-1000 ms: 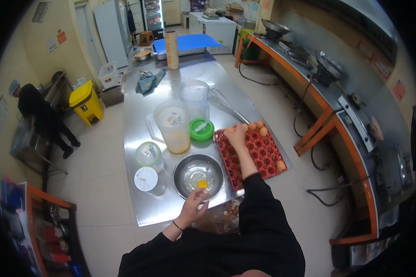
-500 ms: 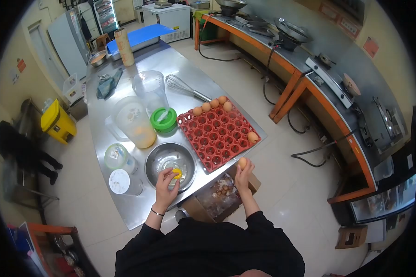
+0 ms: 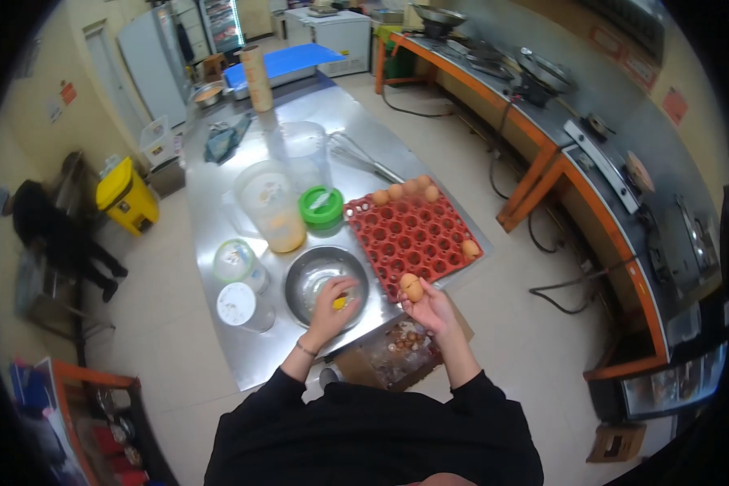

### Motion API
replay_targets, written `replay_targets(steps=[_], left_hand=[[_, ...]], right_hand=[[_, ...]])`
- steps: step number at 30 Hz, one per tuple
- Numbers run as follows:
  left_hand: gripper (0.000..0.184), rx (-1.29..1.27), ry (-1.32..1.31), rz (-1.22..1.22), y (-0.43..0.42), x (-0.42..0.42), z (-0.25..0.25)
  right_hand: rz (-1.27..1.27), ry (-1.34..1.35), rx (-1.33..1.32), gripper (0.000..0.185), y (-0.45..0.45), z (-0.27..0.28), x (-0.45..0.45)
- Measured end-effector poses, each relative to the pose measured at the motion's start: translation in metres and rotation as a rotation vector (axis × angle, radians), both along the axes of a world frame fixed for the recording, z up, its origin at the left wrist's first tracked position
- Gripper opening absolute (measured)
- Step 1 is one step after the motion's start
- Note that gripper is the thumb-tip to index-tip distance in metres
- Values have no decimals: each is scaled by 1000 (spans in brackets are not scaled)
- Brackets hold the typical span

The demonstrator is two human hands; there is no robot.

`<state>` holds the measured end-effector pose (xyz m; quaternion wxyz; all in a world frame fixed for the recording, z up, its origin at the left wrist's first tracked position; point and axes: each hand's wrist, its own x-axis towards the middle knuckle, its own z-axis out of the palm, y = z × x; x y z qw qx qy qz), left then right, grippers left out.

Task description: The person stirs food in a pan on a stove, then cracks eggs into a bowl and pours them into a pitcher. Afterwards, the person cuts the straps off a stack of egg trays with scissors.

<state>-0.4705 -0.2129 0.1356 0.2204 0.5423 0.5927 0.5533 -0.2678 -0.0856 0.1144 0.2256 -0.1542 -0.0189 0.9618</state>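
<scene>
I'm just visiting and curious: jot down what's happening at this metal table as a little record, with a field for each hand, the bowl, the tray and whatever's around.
Left hand: over the bowl, fingers by the yolk; contact unclear
Right hand: holding an egg with a dark line, perhaps a crack
Bowl: metal, containing a yolk
Tray: red, mostly empty, a few eggs at its far and right edges
Beyond the tray: whisk
Left of the tray: green lid
Below the table edge: cardboard box with eggshells
</scene>
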Motion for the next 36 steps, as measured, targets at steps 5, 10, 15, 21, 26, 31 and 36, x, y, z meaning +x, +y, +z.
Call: replay_targets(steps=[5,10,15,21,26,31,36], left_hand=[[42,-161,-409,-308,20,-41,11],[38,-147,-202,-271,12,-84,-7],[37,-10,-272,-153,-1,-84,-13],[42,22,423,-55,-8,-81,-9],[35,91,390,-18,-6,-47,17],[33,87,231,-125,7,39,13],[42,-56,226,-269,20,103,-32]], right_hand=[[444,-33,152,36,14,5,-80],[609,-323,659,35,11,21,-131],[536,-678,1448,38,9,12,-148],[105,-748,2370,40,-5,18,-137],[111,-848,2315,44,-7,39,-107],[124,-893,2034,54,-14,73,-11],[324,-1140,1811,55,-11,30,60]])
